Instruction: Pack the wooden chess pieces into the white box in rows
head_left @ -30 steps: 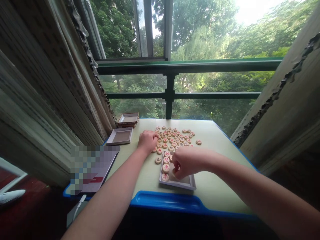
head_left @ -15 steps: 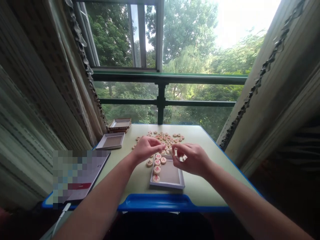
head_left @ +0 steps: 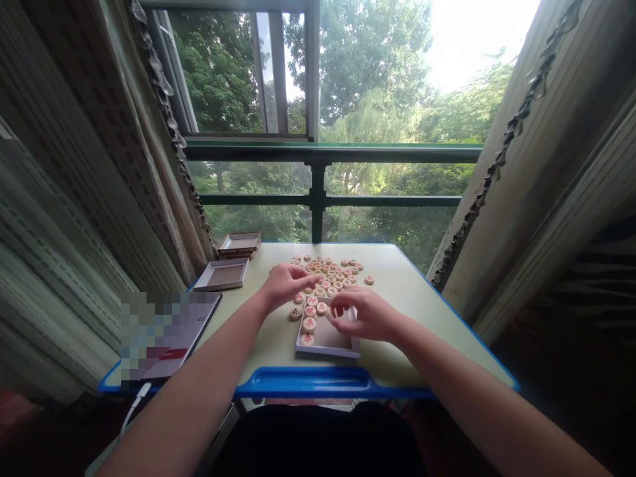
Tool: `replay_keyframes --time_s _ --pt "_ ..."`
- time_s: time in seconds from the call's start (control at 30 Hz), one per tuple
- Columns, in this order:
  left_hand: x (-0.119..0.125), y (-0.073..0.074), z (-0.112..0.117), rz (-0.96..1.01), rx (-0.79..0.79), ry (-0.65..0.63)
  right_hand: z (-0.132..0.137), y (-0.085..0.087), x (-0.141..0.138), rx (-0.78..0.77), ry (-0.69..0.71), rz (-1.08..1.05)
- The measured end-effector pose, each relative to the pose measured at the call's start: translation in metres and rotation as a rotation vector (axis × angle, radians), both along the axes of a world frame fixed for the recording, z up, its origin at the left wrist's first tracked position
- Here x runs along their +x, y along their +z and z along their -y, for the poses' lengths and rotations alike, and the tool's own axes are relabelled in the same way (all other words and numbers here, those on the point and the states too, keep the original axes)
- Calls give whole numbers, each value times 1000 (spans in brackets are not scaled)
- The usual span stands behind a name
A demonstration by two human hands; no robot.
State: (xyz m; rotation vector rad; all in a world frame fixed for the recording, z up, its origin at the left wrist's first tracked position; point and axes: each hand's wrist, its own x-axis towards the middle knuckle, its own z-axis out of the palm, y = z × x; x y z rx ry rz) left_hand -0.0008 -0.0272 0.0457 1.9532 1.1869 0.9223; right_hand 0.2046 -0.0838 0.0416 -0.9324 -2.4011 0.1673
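Note:
A shallow white-rimmed box tray (head_left: 328, 352) lies near the table's front edge. Several round wooden Chinese chess pieces (head_left: 309, 324) with red characters line its left side. My right hand (head_left: 365, 313) is over the tray's right half, pinching a Chinese chess piece (head_left: 332, 315) edge-on between thumb and fingers. Beyond the tray, my left hand (head_left: 285, 286) hovers at the near left of a loose pile of Chinese chess pieces (head_left: 338, 277). Its thumb and fingers are slightly apart, and I see nothing between them. A piece with a dark character (head_left: 295, 313) sits just left of the tray.
Another shallow tray (head_left: 221, 274) and a small stack of box parts (head_left: 239, 244) stand at the back left. A partly blurred laptop-like flat object (head_left: 186, 334) with a white cable (head_left: 142, 394) lies at left. The table (head_left: 412, 344) has a raised blue edge; curtains flank it.
My right hand has moved left and down, bringing a piece over the tray. My left hand has shifted slightly left and away from the right hand. The view has tilted a little.

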Motion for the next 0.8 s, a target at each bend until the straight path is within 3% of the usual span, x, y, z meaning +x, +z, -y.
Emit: replay_keyframes --time_s 0.13,0.2,0.37,0.8 --pt "-11 -8 -14 -285 411 278 9 -6 -18 -53 147 21" --pt "-14 -13 -20 -369 491 381 10 -8 -24 -41 148 36" --pt "-18 -17 -26 -400 481 496 10 -10 -30 33 125 99" --pt "-15 -18 -27 -443 457 460 15 -9 -34 107 134 160"
